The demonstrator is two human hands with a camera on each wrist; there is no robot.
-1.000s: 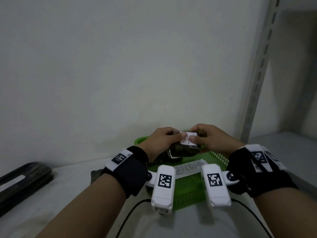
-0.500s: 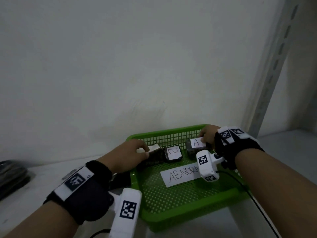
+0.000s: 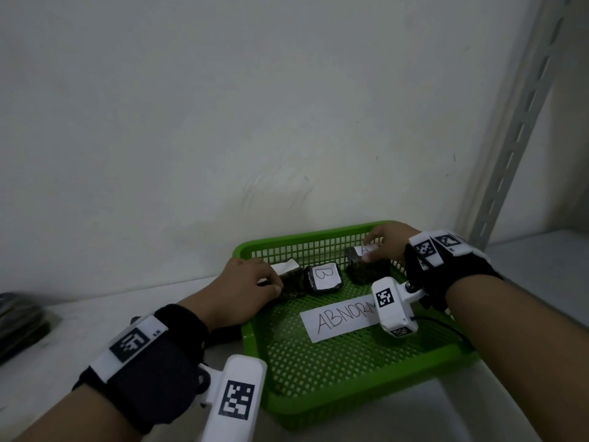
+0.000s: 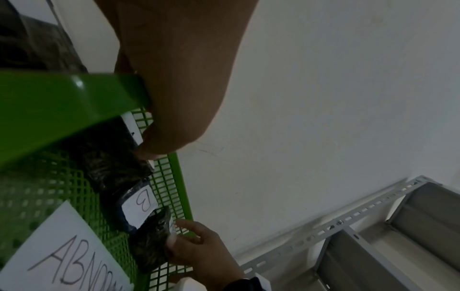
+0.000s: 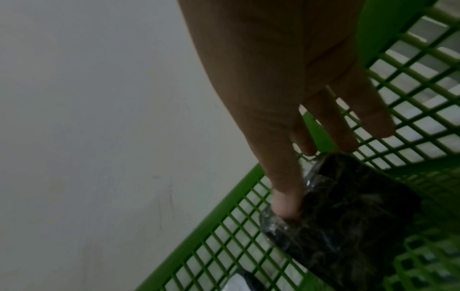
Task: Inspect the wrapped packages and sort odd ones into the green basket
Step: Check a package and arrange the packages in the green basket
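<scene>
Both hands are lowering; right hand (image 3: 387,247) fingers (image 5: 286,206) pinching package A (image 3: 366,266), thumb visible only from the left wrist; left hand (image 3: 245,288) gripping another package (image 3: 291,280)

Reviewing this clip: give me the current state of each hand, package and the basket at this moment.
left hand: holds the leftmost package inside the basket.
right hand: fingers on package A, which rests against the back wall.
package B: lying free, label up, between the other two.
green basket: on the shelf, ABNORMAL label on its floor.
</scene>
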